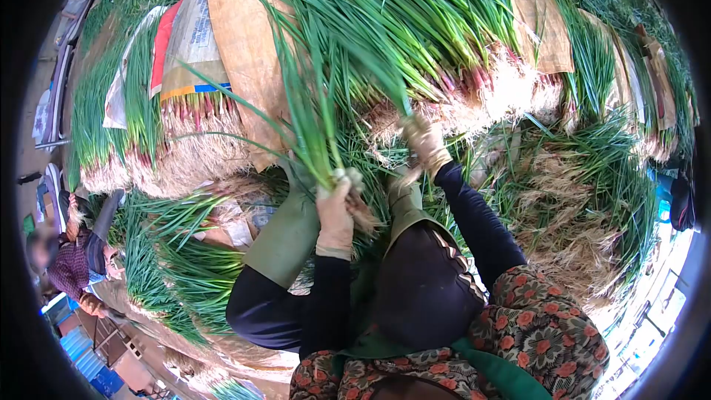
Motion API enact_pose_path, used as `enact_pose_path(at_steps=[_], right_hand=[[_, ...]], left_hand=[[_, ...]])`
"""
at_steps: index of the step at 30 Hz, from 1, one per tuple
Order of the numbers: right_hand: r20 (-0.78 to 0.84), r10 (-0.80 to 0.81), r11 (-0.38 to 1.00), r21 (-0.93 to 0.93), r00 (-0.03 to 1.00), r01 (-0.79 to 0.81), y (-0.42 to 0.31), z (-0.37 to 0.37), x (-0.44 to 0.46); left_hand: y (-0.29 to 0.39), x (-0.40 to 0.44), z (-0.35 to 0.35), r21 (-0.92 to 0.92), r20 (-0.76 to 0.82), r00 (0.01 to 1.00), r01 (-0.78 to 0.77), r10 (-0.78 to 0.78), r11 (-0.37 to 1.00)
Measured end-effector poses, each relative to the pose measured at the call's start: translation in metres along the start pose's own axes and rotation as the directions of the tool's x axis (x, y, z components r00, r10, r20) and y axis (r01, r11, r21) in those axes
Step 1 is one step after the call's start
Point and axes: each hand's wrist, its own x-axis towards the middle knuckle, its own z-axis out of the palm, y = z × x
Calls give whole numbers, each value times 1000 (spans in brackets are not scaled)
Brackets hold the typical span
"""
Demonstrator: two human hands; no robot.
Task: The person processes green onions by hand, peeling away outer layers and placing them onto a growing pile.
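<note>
My left hand (335, 215), in a pale glove, is closed around a small bunch of green onions (315, 141). Their leaves point up and away from me, and the stringy roots hang out below the fist. Higher and to the right, my gloved right hand (424, 142) grips more green onions (381, 70) near the root end; their leaves are smeared by motion. Both hands are just in front of a large heap of green onions (415, 7), whose purple-white bases and tangled roots (511, 92) face me.
Brown paper sheets (244, 44) and a printed sack (194, 37) lie over the heap. My green boots (285, 237) stand among loose leaves. More green onions (196, 274) lie at left, and root scraps (570, 215) at right. Another person (70, 267) is at far left.
</note>
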Motion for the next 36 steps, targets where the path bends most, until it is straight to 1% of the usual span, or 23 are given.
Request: enact_pose_path(at_steps=[1, 3, 5, 6, 7, 9, 11, 12, 15, 16, 17, 19, 20, 23, 24, 25, 27, 29, 30, 31, 32, 35, 36], right_hand=[[1, 71, 958, 278, 998, -68, -7, -12, 11], [23, 63, 997, -51, 998, -62, -15, -11, 6], [157, -14, 999, -47, 987, 21, 35, 7, 21], [168, -33, 986, -157, 985, 60, 31, 26, 16], [209, 96, 726, -684, 973, 75, 2, 36, 15], [238, 211, 624, -779, 948, 57, 9, 60, 34], [196, 202, 521, -851, 960, 64, 4, 82, 43], [204, 175, 454, -885, 963, 105, -3, 87, 43], [441, 78, 444, -818, 894, 365, -16, 83, 39], [357, 264, 704, -706, 896, 73, 1, 86, 45], [545, 217, 764, -611, 810, 207, 20, 80, 44], [628, 218, 897, -430, 747, 100, -9, 71, 15], [645, -47, 732, -497, 763, 466, -8, 61, 8], [317, 172, 495, -847, 933, 197, -32, 58, -6], [380, -9, 426, -835, 925, 347, 36, 36, 20], [115, 177, 781, -621, 978, -69, 31, 26, 19], [237, 209, 699, -715, 949, 24, 18, 25, 10], [278, 129, 987, -130, 952, -96, 4, 47, -22], [276, 66, 972, 199, 959, -124, -1, 58, -25], [311, 36, 979, 180, 950, -96, -3, 65, -25], [367, 122, 980, 101, 922, -170, -9, 61, -26], [282, 96, 969, 193, 955, -154, -37, 16, -35], [167, 39, 829, 545, 985, -126, -54, -17, -45]], left_hand=[[10, -3, 5, 56, -44, 988, -149, 151, 987], [29, -5, 8, 25, -154, 949, -276, 277, 961], [35, 0, -1, 106, -232, 954, -171, 192, 980], [35, 3, 1, 80, -233, 967, -84, 101, 993], [34, 7, 4, 57, -231, 973, 7, 6, 998], [28, 13, 4, -5, -151, 977, 149, -148, 989], [18, 17, -2, -76, 8, 967, 256, -256, 964], [14, 15, 2, -135, -27, 966, 252, -258, 958], [1, 22, 13, 27, -213, 973, 100, -92, 995], [1, 26, -3, 250, -154, 983, 139, -102, 958], [-8, 28, -11, 273, -89, 991, 120, -99, 955], [-11, 28, -7, 316, 55, 994, 77, -99, 946], [-15, 28, -11, 274, 67, 991, 94, -117, 957], [-15, 20, 4, 232, -62, 998, -9, 24, 973], [-13, 16, 3, 164, -88, 996, -6, 20, 986], [-9, 13, 2, 184, -88, 996, 11, 5, 983], [1, 5, -1, 226, -96, 995, 49, -28, 973], [-6, 7, -4, 247, -44, 996, 90, -81, 965], [-12, 7, 3, 222, -29, 995, 99, -95, 970], [-17, 6, 6, 199, -17, 993, 116, -115, 973], [-19, 9, -1, 353, 69, 971, 191, -229, 916], [-13, -2, 18, 50, 25, 994, 101, -102, 994], [-4, -1, 18, 45, -27, 997, 80, -78, 996]])
